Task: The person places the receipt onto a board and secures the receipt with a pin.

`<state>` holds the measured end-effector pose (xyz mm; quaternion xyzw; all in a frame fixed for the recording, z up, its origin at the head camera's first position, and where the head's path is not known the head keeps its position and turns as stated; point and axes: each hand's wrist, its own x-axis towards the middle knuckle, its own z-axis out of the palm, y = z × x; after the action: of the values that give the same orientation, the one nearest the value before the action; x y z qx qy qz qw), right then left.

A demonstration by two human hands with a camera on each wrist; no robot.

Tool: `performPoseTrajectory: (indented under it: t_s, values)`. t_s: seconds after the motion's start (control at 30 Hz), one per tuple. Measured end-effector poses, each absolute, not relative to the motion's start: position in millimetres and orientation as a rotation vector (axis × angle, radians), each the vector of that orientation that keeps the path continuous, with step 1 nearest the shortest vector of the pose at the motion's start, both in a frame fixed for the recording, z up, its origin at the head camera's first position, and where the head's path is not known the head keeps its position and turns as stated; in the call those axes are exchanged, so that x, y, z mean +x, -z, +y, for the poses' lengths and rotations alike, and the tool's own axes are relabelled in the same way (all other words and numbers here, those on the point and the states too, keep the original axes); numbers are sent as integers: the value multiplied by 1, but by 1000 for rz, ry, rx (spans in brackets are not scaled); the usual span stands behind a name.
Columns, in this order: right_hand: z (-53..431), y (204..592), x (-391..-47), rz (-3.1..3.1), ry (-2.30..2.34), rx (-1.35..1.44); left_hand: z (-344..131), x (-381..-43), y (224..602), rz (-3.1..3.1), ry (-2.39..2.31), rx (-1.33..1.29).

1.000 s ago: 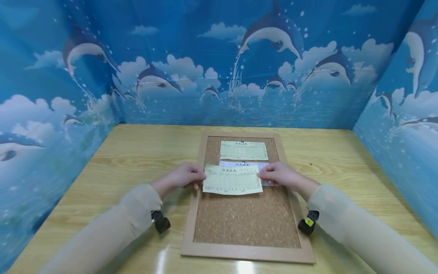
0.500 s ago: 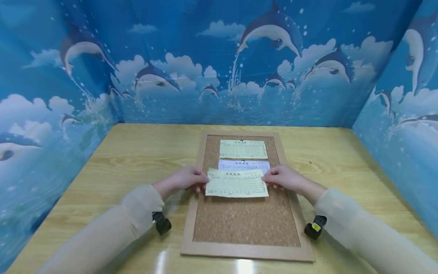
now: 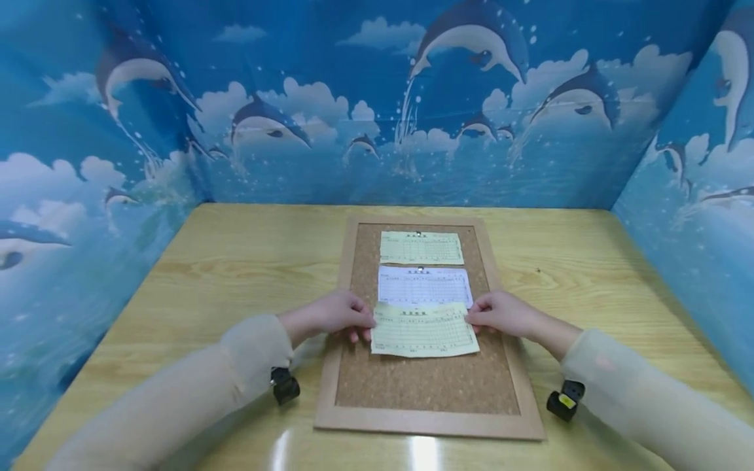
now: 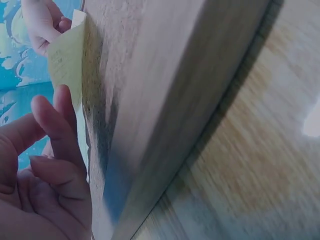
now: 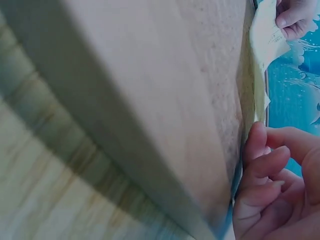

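Note:
A pale yellow printed form slip (image 3: 425, 332) hangs over the middle of a cork board (image 3: 430, 386) with a wooden frame. My left hand (image 3: 341, 314) pinches its left edge, while my right hand (image 3: 501, 314) pinches the right edge. Just behind it lies a pale violet form slip (image 3: 423, 285), its lower edge overlapped by the yellow one in the head view. Farther up the board is a pale green form slip (image 3: 421, 248). Small pins (image 3: 420, 269) show at the top edges of both these slips. In the right wrist view the held yellow slip (image 5: 260, 45) bends slightly.
The board lies on a wood-grain table (image 3: 253, 261). Around the table's back and sides hangs a blue dolphin-print curtain (image 3: 283, 163). A tiny dark speck (image 3: 538, 270) marks the table right of the board.
Both hands have carried the yellow slip toward me and to the right, uncovering most of the violet slip. The head view has also shifted slightly.

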<state>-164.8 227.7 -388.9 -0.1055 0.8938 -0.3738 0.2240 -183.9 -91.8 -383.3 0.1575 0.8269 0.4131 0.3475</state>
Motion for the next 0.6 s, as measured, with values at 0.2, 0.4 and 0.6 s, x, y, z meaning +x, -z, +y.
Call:
performPoseTrajectory:
  t_s: [0.2, 0.4, 0.6]
  values:
    - [228, 386, -160, 2463, 987, -309, -89, -185, 386, 2134, -1072, 403]
    - [225, 379, -159, 2477, 920, -369, -88, -186, 384, 2140, -1068, 418]
    - [224, 379, -157, 2438, 912, -336, -90, -188, 379, 2340, -892, 521]
